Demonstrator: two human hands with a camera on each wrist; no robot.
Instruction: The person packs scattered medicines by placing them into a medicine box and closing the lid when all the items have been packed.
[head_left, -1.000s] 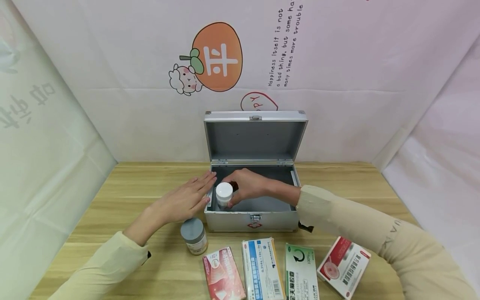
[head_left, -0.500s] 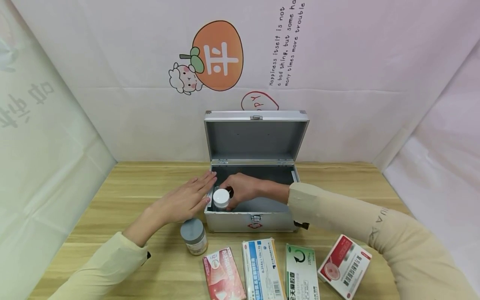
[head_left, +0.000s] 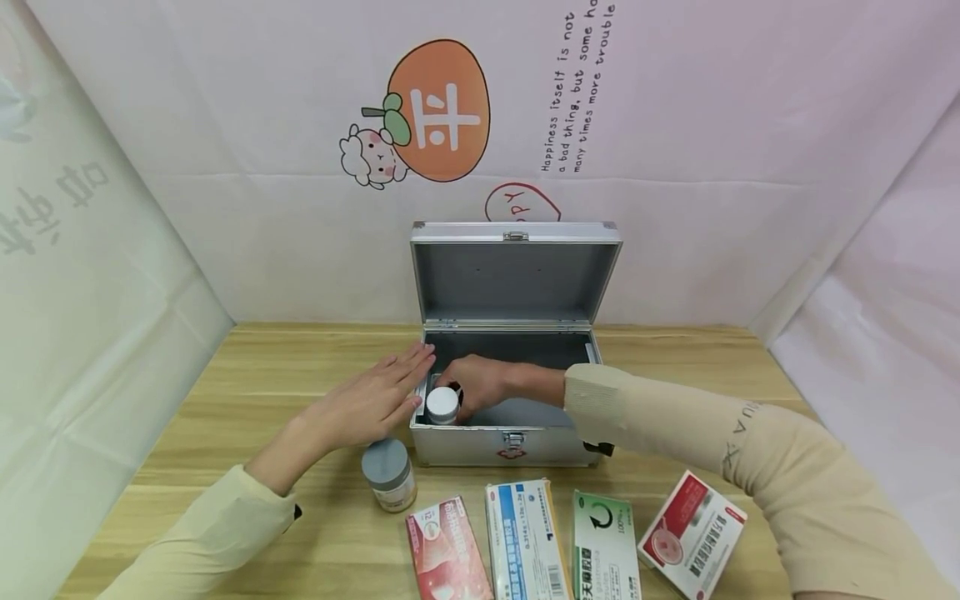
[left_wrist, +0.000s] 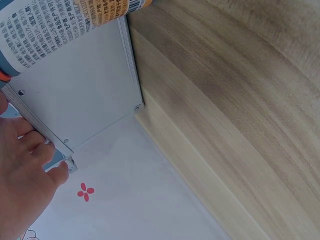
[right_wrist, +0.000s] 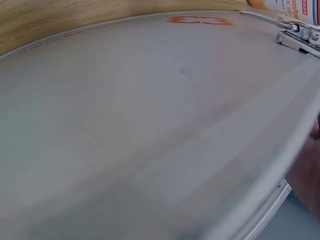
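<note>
Down inside the front left corner of an open silver metal case (head_left: 465,448), my right hand (head_left: 480,385) grips a white-capped bottle (head_left: 442,404). The case wall hides the bottle's lower part, and most of this hand is out of sight in the right wrist view. My left hand (head_left: 386,396) rests with straight fingers on the case's left rim; the left wrist view shows its fingers (left_wrist: 37,142) over that edge. Just in front of the left hand stands a jar (head_left: 388,475) with a grey lid, its printed label facing the left wrist camera.
In front of the case lie a pink box (head_left: 448,548), a blue and white box (head_left: 527,540), a green and white box (head_left: 606,546) and a red and white box (head_left: 692,533). The raised lid (head_left: 516,283) leans back near a printed white cloth (head_left: 675,167).
My right hand has moved left and lowered the white-capped bottle deeper into the case's front left corner. The left hand stays at the rim.
</note>
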